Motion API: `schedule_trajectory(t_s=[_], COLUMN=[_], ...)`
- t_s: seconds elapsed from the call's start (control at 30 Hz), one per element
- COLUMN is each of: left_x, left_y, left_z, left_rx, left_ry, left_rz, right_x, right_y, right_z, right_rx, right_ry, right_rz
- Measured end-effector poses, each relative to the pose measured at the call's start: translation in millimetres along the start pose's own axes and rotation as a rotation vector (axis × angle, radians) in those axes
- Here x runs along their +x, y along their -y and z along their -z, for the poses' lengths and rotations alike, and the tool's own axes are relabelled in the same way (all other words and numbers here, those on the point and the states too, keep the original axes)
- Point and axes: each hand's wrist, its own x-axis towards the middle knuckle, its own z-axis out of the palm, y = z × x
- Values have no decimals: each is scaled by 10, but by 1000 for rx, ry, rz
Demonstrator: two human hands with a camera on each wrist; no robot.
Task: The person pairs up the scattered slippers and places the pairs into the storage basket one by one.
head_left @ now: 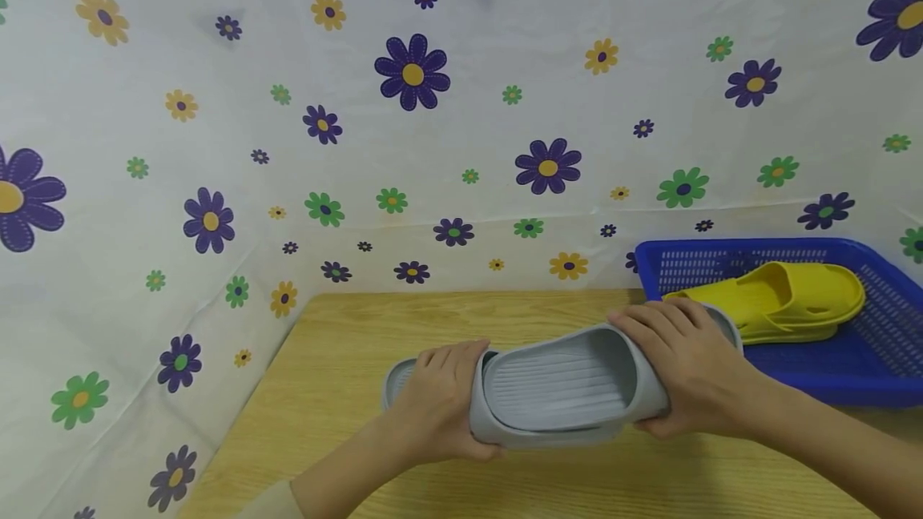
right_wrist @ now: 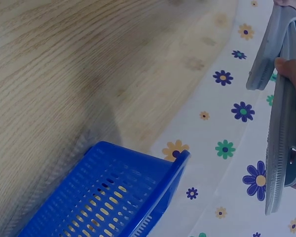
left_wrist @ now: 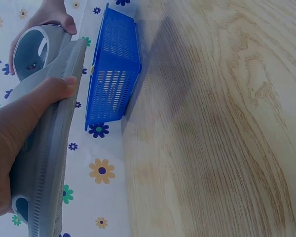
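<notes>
Two grey slippers are held above the wooden table in the head view, overlapping and pointing opposite ways. My left hand (head_left: 433,407) grips the left slipper (head_left: 485,415) around its strap, its toe end showing beyond my fingers. With my right hand (head_left: 688,367) I hold the right slipper (head_left: 558,383) around its strap; its ribbed footbed faces up and its heel reaches to the left slipper's strap. The left wrist view shows my left thumb pressing the edge of a grey sole (left_wrist: 52,143). My right thumb lies along a sole (right_wrist: 275,158) in the right wrist view.
A blue perforated basket (head_left: 786,387) stands on the table at the right, behind my right forearm. Yellow slippers (head_left: 822,295) lie in it. The wooden table (head_left: 346,319) meets a white flower-printed sheet (head_left: 346,175) at the back and left.
</notes>
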Motion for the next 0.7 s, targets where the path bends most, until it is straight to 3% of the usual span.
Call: schedule_trajectory(t_s=[0.4,0.7], left_x=[59,81], left_y=[-34,-57], left_z=[-15,-25], left_rx=[-7,17], left_ry=[26,-6], left_rz=[-14,-38], right_x=[-1,23], right_y=[58,96], right_z=[-65,-126], right_rx=[13,9], right_ry=[-9,-39], right_rz=[-9,-5])
